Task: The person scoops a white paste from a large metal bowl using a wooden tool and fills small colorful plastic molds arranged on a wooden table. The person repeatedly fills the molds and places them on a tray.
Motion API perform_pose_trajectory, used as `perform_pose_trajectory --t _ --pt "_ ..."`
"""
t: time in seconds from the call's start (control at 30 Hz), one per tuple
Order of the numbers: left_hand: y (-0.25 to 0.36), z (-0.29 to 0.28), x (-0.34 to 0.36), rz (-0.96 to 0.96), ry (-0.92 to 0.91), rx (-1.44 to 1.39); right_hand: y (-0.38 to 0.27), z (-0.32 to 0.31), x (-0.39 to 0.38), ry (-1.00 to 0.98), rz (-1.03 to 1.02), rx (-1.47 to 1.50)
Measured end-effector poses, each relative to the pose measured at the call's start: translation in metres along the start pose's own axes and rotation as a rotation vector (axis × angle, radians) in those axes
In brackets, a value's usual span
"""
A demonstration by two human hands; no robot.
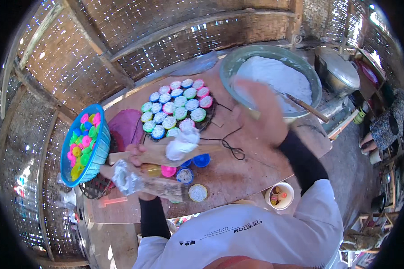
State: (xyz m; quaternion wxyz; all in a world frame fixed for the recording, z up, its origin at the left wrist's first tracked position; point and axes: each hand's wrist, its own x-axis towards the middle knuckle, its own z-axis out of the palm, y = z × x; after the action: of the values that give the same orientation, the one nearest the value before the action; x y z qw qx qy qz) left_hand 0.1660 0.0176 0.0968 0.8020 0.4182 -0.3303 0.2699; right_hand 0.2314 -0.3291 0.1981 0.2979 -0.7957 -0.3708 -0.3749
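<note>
My left hand (137, 154) grips a two-piece wooden tool at the table's front left. Its upper flat piece (206, 151) bears a mound of white powder (182, 145). The lower piece (168, 189) has clear plastic (126, 177) wrapped about one end. Right beside these lie pink (168, 171) and blue (201, 160) cups, a blue cup with white filling (184, 175) and a yellow-rimmed filled cup (198, 193). My right hand (265, 107), smeared by motion, is over the near rim of a large basin (231, 67) of white powder (274, 78).
Filled colourful cups (180, 113) crowd a round dark tray beyond my hands. A blue basket (104, 148) of colourful cups stands left. A wooden-handled tool (306, 106) leans in the basin. A white tub (279, 196) sits at the front edge; a lidded pot (341, 71) is far right.
</note>
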Motion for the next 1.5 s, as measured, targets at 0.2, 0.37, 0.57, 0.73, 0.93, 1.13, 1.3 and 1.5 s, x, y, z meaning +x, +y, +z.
perform_pose_trajectory --t 0.2,0.37,0.57,0.73,0.93,1.13,1.3,1.5 --pt "0.033 0.010 0.029 0.266 0.040 0.469 0.165 -0.057 -0.074 -0.798 0.605 -1.014" --pt "0.055 0.038 0.047 0.374 0.217 0.857 0.186 -0.082 -0.066 -0.702 0.477 -0.952" --pt "0.046 0.048 0.051 0.355 0.261 0.896 0.215 -0.050 0.003 -0.658 0.444 -0.823" --pt "0.051 0.043 0.041 0.322 0.324 1.075 0.310 0.001 0.021 -0.639 0.413 -0.884" --pt "0.076 0.041 0.037 0.391 0.159 1.085 0.336 0.026 0.045 -0.800 0.340 -0.829" --pt "0.082 0.050 0.037 0.379 0.323 1.262 0.327 0.054 0.036 -0.903 0.105 -0.705" --pt "0.060 0.047 0.045 0.397 0.213 1.069 0.303 0.064 0.021 -0.956 -0.032 -0.621" --pt "0.007 0.080 0.073 0.393 0.291 1.138 0.252 0.046 -0.006 -1.006 -0.087 -0.530"
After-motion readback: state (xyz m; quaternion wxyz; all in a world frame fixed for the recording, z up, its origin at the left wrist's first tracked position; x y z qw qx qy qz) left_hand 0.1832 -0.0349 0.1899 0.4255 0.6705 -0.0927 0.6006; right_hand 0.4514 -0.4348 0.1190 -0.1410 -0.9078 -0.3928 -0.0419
